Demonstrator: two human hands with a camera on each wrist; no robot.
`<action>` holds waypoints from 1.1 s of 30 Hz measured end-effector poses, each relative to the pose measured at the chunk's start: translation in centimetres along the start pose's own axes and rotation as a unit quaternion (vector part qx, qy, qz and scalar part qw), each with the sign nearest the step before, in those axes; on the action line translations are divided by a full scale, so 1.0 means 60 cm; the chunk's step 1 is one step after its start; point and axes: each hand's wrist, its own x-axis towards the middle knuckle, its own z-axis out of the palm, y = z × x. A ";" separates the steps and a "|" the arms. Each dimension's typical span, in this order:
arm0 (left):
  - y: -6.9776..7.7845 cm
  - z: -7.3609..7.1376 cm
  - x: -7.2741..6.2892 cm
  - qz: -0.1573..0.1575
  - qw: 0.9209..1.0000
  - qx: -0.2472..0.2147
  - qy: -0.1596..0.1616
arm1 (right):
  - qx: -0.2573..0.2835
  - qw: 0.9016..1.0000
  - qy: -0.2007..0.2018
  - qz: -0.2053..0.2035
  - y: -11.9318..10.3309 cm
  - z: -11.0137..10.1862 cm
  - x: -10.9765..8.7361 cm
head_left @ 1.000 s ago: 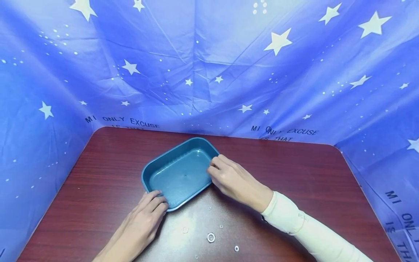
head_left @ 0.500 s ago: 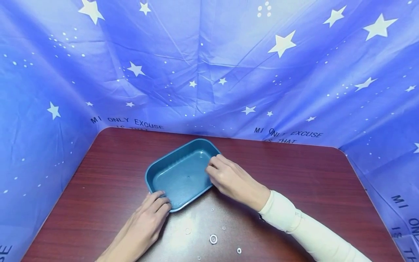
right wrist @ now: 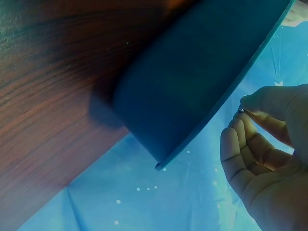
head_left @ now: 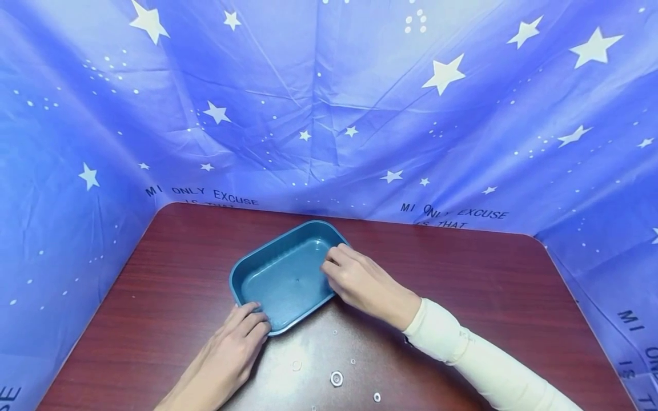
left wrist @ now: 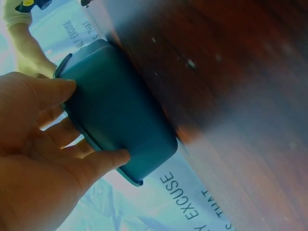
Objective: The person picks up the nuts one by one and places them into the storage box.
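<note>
A blue-green plastic tray [head_left: 288, 285] sits at an angle on the table. My left hand [head_left: 233, 342] grips its near left corner, fingers over the rim; in the left wrist view the thumb presses the outer wall of the tray [left wrist: 118, 106]. Over the tray's right end hovers my right hand [head_left: 367, 282]. In the right wrist view its thumb and fingertip pinch a small metal piece [right wrist: 240, 109], too small to tell its kind, apart from the tray wall. In front of the tray lie a large nut [head_left: 336, 378], a smaller nut [head_left: 377, 397] and a washer-like ring [head_left: 296, 365].
The dark red wooden table [head_left: 462, 274] has a glare patch near its front. Tiny rings [head_left: 353, 361] lie there too. A blue curtain with white stars [head_left: 308, 85] stands behind the table and along both sides.
The head view has shifted slightly, so everything sits a little lower and further right. Both hands and the tray keep nearly the same places relative to each other.
</note>
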 end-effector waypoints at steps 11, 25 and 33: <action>0.001 0.001 0.000 0.001 1.000 0.002 -0.003 | -0.004 1.000 -0.013 0.008 0.001 0.002 -0.001; -0.002 0.004 -0.005 -0.001 1.000 0.001 -0.001 | -0.035 0.998 -0.015 0.049 0.029 0.014 -0.014; -0.001 0.002 -0.002 -0.002 1.000 -0.002 -0.003 | -0.034 0.995 0.024 0.086 0.049 0.019 -0.020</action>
